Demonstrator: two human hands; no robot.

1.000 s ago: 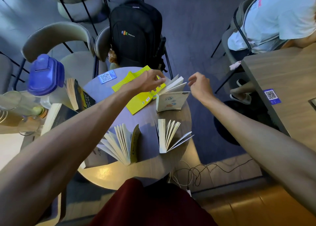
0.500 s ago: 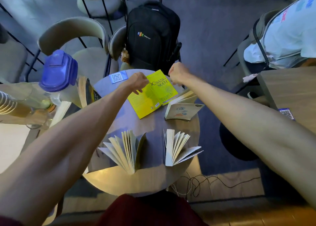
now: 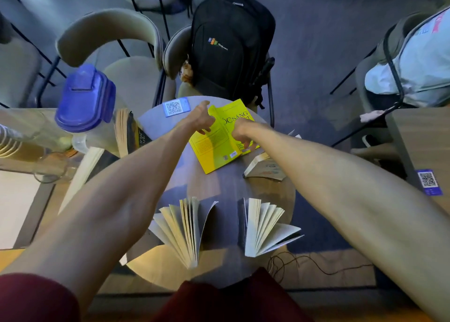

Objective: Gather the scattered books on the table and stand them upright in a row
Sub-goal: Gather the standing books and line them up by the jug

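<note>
A yellow book (image 3: 215,148) lies open, covers up, at the far side of the small round table (image 3: 219,190). My left hand (image 3: 201,120) grips its left upper edge. My right hand (image 3: 239,133) rests on its right half with the fingers curled at the cover's edge. Two books stand upright with fanned pages near me: one at the left (image 3: 185,229), one at the right (image 3: 263,226). A small pale book (image 3: 264,168) lies tented at the right, partly hidden under my right forearm.
A bottle with a blue lid (image 3: 85,97) and another book (image 3: 126,131) stand at the left. A QR sticker (image 3: 175,107) is on the table's far edge. A black backpack (image 3: 229,44) sits on a chair behind. A seated person (image 3: 418,61) is at the right.
My right hand has come down from beyond the table's far edge onto the yellow book's right half. My left hand has shifted right onto its upper left edge.
</note>
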